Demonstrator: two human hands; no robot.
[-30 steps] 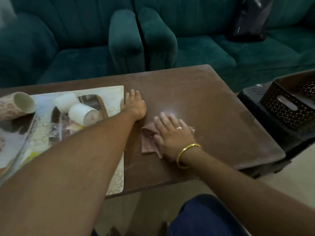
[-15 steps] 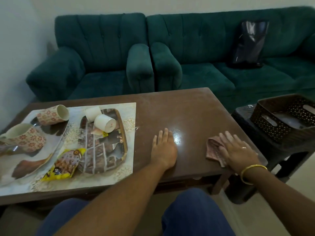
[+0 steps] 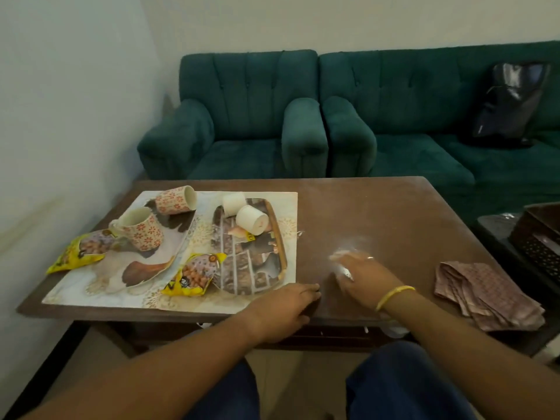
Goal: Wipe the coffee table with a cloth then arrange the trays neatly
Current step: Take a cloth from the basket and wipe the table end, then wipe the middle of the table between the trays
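Observation:
The brown coffee table (image 3: 394, 213) fills the middle of the view. A folded pinkish patterned cloth (image 3: 485, 295) lies by itself at the table's front right corner. My right hand (image 3: 366, 280), blurred by motion, hovers over the tabletop to the left of the cloth and holds nothing. My left hand (image 3: 285, 310) rests flat at the front edge, beside the oval brick-pattern tray (image 3: 272, 268). A second tray (image 3: 145, 271) with a dark picture lies to the left. Both trays sit askew on a pale placemat (image 3: 289, 207).
Two floral mugs (image 3: 142, 228) and two white cups (image 3: 251, 219) lie tipped on the trays, with two yellow snack packets (image 3: 194, 274) next to them. A dark perforated basket (image 3: 536, 237) stands on a stool at the right. Green sofas (image 3: 248, 116) stand behind the table.
My right hand has let go of the cloth and moved left; the cloth now lies at the front right corner. My left hand slid back to the front edge, by the oval tray.

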